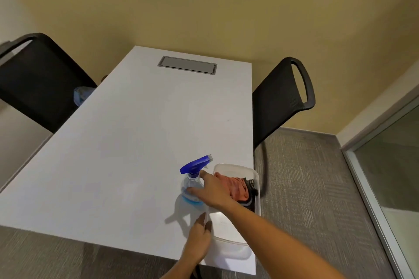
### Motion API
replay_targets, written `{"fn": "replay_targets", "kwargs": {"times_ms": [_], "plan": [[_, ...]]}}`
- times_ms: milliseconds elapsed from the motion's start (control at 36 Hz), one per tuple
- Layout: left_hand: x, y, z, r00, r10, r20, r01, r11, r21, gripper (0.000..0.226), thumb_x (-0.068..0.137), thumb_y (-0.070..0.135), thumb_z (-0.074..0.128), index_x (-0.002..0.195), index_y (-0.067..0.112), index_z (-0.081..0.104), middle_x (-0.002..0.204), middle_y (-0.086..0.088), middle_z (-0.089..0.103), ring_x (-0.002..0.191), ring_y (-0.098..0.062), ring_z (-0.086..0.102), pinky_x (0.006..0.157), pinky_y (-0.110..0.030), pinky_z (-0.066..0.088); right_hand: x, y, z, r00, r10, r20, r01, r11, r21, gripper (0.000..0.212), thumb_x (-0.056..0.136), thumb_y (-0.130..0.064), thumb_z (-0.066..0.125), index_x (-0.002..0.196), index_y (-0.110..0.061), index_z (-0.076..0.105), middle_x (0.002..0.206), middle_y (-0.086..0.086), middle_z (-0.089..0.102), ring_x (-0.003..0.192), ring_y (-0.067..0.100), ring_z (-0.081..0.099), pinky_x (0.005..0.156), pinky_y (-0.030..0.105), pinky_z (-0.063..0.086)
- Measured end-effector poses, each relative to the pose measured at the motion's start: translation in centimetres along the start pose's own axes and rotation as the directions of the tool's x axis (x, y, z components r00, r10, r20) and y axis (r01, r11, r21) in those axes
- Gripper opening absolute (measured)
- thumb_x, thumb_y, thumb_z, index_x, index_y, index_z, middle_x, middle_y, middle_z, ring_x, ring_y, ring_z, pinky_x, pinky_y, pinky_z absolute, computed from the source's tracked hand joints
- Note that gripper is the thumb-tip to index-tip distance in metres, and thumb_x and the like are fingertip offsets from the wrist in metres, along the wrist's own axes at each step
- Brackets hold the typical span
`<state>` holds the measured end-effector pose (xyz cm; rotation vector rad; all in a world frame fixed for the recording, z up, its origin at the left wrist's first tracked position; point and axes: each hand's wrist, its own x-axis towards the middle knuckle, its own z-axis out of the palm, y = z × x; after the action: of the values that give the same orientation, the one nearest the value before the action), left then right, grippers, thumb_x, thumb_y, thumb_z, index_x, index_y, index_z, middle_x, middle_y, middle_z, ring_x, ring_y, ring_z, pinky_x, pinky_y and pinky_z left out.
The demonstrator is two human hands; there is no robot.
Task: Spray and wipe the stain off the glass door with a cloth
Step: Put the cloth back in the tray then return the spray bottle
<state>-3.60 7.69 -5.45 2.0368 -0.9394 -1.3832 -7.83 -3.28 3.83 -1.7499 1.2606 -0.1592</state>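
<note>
The right hand (214,190) reaches across to the spray bottle (192,184), its grip spread open, thumb at the neck and fingers against the clear body, not yet closed around it. The left hand (199,239) lies flat near the table's front edge, fingers loose and holding nothing, tips touching the clear plastic bin (238,247). The bottle stands upright on the white table (127,142), blue trigger head pointing away to the right, just beside the bin. A pinkish cloth (235,188) lies bunched inside the bin's far end. The glass door (394,165) stands well off to the right. Black chairs flank the table.
</note>
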Motion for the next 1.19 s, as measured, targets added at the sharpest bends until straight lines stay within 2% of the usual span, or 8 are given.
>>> {"fn": "replay_targets", "kwargs": {"times_ms": [250, 389, 500, 694, 833, 972, 1028, 1194], "plan": [[1.2, -0.5, -1.0, 0.996, -0.016, 0.091, 0.016, 1.000, 0.002, 0.050, 0.108, 0.023, 0.042, 0.155, 0.015, 0.030, 0.162, -0.006, 0.034, 0.148, -0.027, 0.035, 0.122, -0.038, 0.023, 0.4, -0.6, 1.2, 0.997, 0.054, -0.063, -0.053, 0.999, 0.014, 0.040, 0.092, -0.035, 0.070, 0.121, -0.011, 0.055, 0.115, 0.004, 0.066, 0.097, 0.019, 0.059, 0.084, 0.032, 0.049], [0.8, -0.2, -1.4, 0.993, -0.017, 0.115, 0.016, 1.000, 0.009, 0.050, 0.108, 0.027, 0.041, 0.156, 0.019, 0.028, 0.161, -0.006, 0.035, 0.145, -0.028, 0.039, 0.121, -0.040, 0.027, -0.4, -0.5, 0.4, 0.993, 0.089, -0.078, -0.085, 0.995, 0.048, 0.034, 0.095, -0.023, 0.066, 0.124, -0.007, 0.057, 0.101, -0.001, 0.060, 0.092, 0.016, 0.055, 0.068, 0.010, 0.040], [0.0, -0.2, -1.5, 0.991, 0.012, 0.136, -0.012, 1.000, -0.001, 0.049, 0.108, 0.027, 0.040, 0.156, 0.020, 0.029, 0.158, -0.007, 0.041, 0.141, -0.027, 0.043, 0.119, -0.041, 0.031, -0.9, -0.3, -0.5, 0.985, 0.100, -0.139, -0.080, 0.986, 0.144, 0.036, 0.091, -0.030, 0.069, 0.121, -0.011, 0.060, 0.110, 0.007, 0.070, 0.100, 0.023, 0.065, 0.087, 0.035, 0.053], [-0.6, 0.0, -1.6, 0.988, 0.063, 0.139, -0.060, 0.998, -0.023, 0.046, 0.108, 0.029, 0.040, 0.153, 0.019, 0.035, 0.152, -0.010, 0.048, 0.136, -0.028, 0.048, 0.115, -0.040, 0.034, -3.7, -0.3, -3.3, 0.981, 0.035, -0.191, 0.015, 0.967, 0.254, 0.048, 0.087, -0.040, 0.072, 0.129, -0.021, 0.058, 0.120, -0.002, 0.070, 0.108, 0.015, 0.066, 0.096, 0.044, 0.055], [-1.3, -0.1, -1.2, 0.988, 0.099, 0.121, -0.089, 0.992, -0.084, 0.034, 0.108, 0.033, 0.039, 0.141, 0.026, 0.045, 0.136, -0.005, 0.058, 0.112, -0.017, 0.053, 0.095, -0.030, 0.041, -6.7, -0.1, -6.2, 0.979, -0.033, -0.201, 0.085, 0.963, 0.256, 0.037, 0.093, -0.034, 0.068, 0.126, -0.021, 0.058, 0.118, -0.002, 0.069, 0.096, 0.012, 0.066, 0.080, 0.031, 0.056], [-1.7, 0.0, -0.6, 0.993, 0.095, 0.067, -0.092, 0.995, -0.044, 0.039, 0.109, 0.030, 0.035, 0.145, 0.016, 0.042, 0.133, -0.002, 0.055, 0.130, -0.029, 0.054, 0.109, -0.042, 0.043, -9.3, 1.2, -8.7, 0.981, -0.060, -0.183, 0.100, 0.970, 0.221, 0.039, 0.093, -0.030, 0.067, 0.129, -0.021, 0.054, 0.120, -0.004, 0.069, 0.106, 0.012, 0.066, 0.095, 0.039, 0.055], [-1.7, 0.0, -0.3, 0.996, 0.080, 0.050, -0.079, 0.997, -0.011, 0.043, 0.109, 0.034, 0.032, 0.147, 0.016, 0.041, 0.145, -0.008, 0.053, 0.133, -0.030, 0.052, 0.111, -0.043, 0.042, -10.1, 2.1, -9.2, 0.982, -0.074, -0.173, 0.109, 0.973, 0.203, 0.038, 0.094, -0.029, 0.067, 0.129, -0.022, 0.055, 0.118, -0.005, 0.070, 0.105, 0.012, 0.068, 0.094, 0.039, 0.056], [-1.3, -0.6, 0.3, 0.994, 0.101, 0.039, -0.102, 0.994, 0.027, 0.047, 0.106, 0.044, 0.035, 0.146, 0.019, 0.042, 0.151, -0.010, 0.050, 0.133, -0.031, 0.053, 0.111, -0.047, 0.043, -11.9, 4.8, -8.8, 0.992, -0.023, -0.123, 0.037, 0.994, 0.106, 0.035, 0.095, -0.023, 0.066, 0.128, -0.017, 0.055, 0.114, -0.002, 0.071, 0.101, 0.012, 0.069, 0.089, 0.035, 0.059]]}}
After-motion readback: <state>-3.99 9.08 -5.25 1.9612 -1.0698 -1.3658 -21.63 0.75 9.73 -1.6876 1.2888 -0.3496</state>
